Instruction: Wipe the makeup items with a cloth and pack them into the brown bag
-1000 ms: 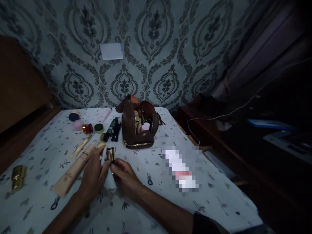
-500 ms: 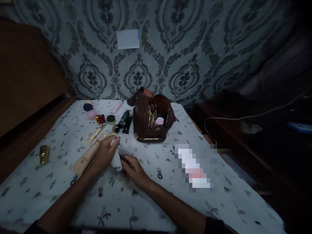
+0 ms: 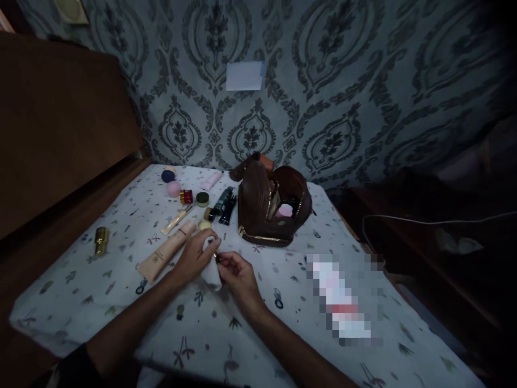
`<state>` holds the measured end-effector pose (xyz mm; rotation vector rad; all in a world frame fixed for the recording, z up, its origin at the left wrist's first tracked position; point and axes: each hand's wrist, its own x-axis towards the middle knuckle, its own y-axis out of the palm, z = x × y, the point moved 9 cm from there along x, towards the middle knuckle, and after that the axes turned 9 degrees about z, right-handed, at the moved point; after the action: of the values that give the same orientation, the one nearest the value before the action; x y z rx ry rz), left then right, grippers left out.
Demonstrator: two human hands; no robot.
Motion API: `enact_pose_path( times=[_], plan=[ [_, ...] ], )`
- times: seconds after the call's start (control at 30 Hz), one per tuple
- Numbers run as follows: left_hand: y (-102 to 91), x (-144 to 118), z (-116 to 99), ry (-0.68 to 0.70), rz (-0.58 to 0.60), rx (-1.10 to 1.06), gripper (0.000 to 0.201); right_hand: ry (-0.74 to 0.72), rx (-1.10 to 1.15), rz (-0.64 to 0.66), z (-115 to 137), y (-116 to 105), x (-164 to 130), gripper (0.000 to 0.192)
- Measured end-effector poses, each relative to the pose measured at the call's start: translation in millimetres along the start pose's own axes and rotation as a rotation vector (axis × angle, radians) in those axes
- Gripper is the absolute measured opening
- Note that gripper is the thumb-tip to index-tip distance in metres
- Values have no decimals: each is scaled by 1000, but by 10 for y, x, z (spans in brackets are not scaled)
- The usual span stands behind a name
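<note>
I am watching both hands working at the middle of the table [image 3: 60,323], nearer its left edge than a second ago as the view has swung right. The left hand [image 3: 194,261] is wrapping a soft white cloth [image 3: 210,274] around a small gold-capped bottle [image 3: 217,257], now almost hidden where it earlier stood exposed; the right hand [image 3: 238,275] is pinching its dark base, so the wiping looks well under way. Beyond, a smooth beige tube [image 3: 165,252] is lying toward the left edge, and a glossy brown zip pouch [image 3: 270,207] is gaping open near the far edge, beside small round jars [image 3: 173,188]
</note>
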<state>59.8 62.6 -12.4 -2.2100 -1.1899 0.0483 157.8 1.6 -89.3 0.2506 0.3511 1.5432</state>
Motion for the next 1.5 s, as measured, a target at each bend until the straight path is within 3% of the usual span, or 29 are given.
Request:
enact_pose_path(
  times=[0.1, 0.2, 0.37, 0.67, 0.77, 0.93, 1.03, 1.17, 1.5],
  plan=[
    [44, -28, -76, 72, 4, 205, 24, -64, -52, -40, 77, -33, -17, 29],
    [38, -27, -9, 24, 7, 212, 31, -94, -154, -78, 130, -53, -46, 24],
    [-9, -3, 170, -92, 4, -100, 45, -76, -221, -75, 128, -24, -64, 24],
    [39, -91, 576, -392, -129, -584, 56, -51, -137, -44, 162, -4, -78, 34],
    [39, -86, 508, -346, -106, -553, 57, 23, -29, -21, 73, 4, -69, 40],
    [-27, -58, 108, -27, -47, -146, 41, 145, 221, 0, -111, 48, -59, 46],
    [11, -70, 13, 53, -9, -19, 37, 132, 274, -28, -107, 35, -65, 45],
    [-31, -67, 32, 14, -36, -32, 25, 172, 241, 23, -113, 86, -76, 45],
    [-136, -76, 252, -193, -145, -287, 50, 57, 49, 51, 27, 92, -79, 36]
  ],
)
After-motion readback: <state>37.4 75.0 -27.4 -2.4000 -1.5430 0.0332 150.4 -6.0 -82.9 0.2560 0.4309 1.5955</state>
